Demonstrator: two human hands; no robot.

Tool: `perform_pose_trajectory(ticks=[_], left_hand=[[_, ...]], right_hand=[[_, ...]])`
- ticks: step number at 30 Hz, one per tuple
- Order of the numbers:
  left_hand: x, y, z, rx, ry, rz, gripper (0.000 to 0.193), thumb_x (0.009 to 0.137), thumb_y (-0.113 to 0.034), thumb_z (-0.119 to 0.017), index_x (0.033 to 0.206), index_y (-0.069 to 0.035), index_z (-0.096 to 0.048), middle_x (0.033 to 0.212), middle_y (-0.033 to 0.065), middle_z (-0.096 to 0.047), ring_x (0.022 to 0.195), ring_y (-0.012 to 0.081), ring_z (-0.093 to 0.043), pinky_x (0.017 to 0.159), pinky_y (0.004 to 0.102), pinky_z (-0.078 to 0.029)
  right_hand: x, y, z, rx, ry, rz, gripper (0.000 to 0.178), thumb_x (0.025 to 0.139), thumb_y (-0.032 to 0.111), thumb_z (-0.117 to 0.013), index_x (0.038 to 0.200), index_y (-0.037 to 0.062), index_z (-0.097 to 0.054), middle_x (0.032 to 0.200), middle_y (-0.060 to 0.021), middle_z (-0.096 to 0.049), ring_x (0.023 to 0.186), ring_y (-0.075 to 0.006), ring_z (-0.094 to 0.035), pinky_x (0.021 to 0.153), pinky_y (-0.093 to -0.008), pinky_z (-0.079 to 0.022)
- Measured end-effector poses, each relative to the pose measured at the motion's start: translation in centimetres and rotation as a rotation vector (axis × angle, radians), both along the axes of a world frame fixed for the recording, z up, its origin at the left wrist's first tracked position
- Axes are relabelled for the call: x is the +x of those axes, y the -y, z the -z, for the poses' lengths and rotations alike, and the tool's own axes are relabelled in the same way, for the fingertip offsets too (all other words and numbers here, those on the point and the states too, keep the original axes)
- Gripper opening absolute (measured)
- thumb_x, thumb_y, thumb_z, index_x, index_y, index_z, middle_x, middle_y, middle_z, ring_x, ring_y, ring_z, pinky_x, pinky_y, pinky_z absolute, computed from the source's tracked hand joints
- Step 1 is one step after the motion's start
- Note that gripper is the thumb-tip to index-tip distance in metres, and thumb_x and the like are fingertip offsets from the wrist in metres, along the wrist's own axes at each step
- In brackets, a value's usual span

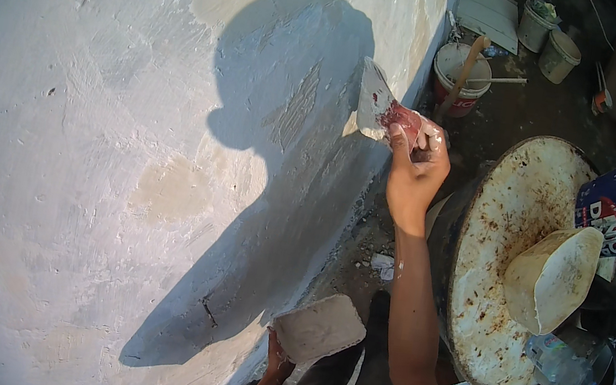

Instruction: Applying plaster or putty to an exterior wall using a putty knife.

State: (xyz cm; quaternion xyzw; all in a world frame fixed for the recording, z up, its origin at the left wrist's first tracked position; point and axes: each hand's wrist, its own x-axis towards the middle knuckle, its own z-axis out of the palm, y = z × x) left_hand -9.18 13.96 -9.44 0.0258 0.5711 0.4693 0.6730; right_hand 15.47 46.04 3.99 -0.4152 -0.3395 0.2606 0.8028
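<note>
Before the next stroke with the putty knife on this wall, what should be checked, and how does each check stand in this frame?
1. Right hand has a firm grip on the putty knife: ok.
2. Blade lies against the plastered wall: ok, at its right edge.
3. Putty left on the blade: cannot tell; the side that shows is smeared.
4. Left hand holds the plaster board ready: ok, low by the wall.
5. Putty on that board: cannot tell; only a pale coated face shows.
6. Buckets stand apart from the arm's path: ok.
</note>
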Motion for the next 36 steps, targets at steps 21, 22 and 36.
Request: perform_pose_trajectory(ticks=[21, 22, 36], left_hand=[[-0.6, 0.8, -1.3, 0.084, -0.173, 0.137, 0.067, 0.094, -0.061, -0.029, 0.138, -0.011, -0.037, 0.136, 0.0088, -0.045, 0.125, 0.0267, -0.044, 0.107, 0.0437, -0.033], [-0.7, 0.8, -1.4, 0.075, -0.184, 0.145, 0.067, 0.095, -0.061, -0.029, 0.138, -0.011, -0.038, 0.136, 0.0086, -0.046, 0.125, 0.0263, -0.044, 0.107, 0.0435, -0.033], [-0.6, 0.6, 0.7, 0.038, -0.018, 0.053, 0.066, 0.096, -0.060, -0.022, 0.141, -0.013, -0.033, 0.139, 0.0074, -0.041, 0.128, 0.0243, -0.041, 0.108, 0.0422, -0.031]], right_hand=[[-6.1, 5.4, -2.7, 0.202, 0.563, -0.303, 0.029, 0.067, -0.008, -0.064, 0.095, 0.0007, -0.065, 0.095, -0.0113, -0.068, 0.084, -0.0267, -0.067, 0.071, -0.0323, -0.055], [-6.6, 5.9, -2.6, 0.201, 0.563, -0.303, 0.029, 0.067, -0.008, -0.064, 0.095, 0.0007, -0.065, 0.095, -0.0113, -0.068, 0.084, -0.0267, -0.067, 0.071, -0.0323, -0.055], [-7.1, 15.5, 0.1, -0.045, 0.277, -0.280, 0.020, 0.079, -0.007, -0.062, 0.100, -0.0046, -0.061, 0.101, -0.0137, -0.067, 0.091, -0.0214, -0.066, 0.079, -0.0307, -0.053]])
